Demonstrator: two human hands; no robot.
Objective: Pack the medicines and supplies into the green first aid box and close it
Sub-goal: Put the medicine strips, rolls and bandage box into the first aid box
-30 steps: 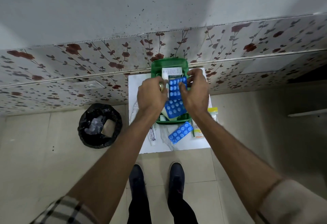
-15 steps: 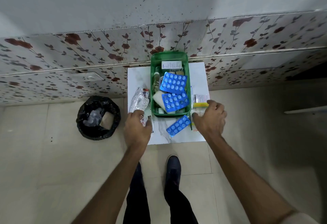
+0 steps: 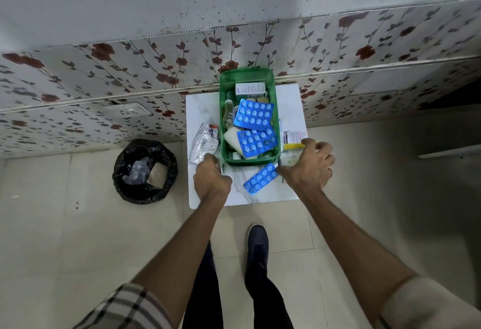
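Roughly halfway, the green first aid box (image 3: 223, 110) holds two blue strips, while beside it the left hand (image 3: 211, 180) curls, perhaps around something, and the spread right hand (image 3: 309, 167) covers packets.

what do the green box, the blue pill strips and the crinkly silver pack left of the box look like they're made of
Green box: looks like moulded plastic, slightly translucent, with smooth glossy walls.
Blue pill strips: likely clear plastic blisters on blue backing; rows of raised white bubbles show.
Silver pack: probably foil; it is creased and reflects light unevenly, though metallised plastic is possible.
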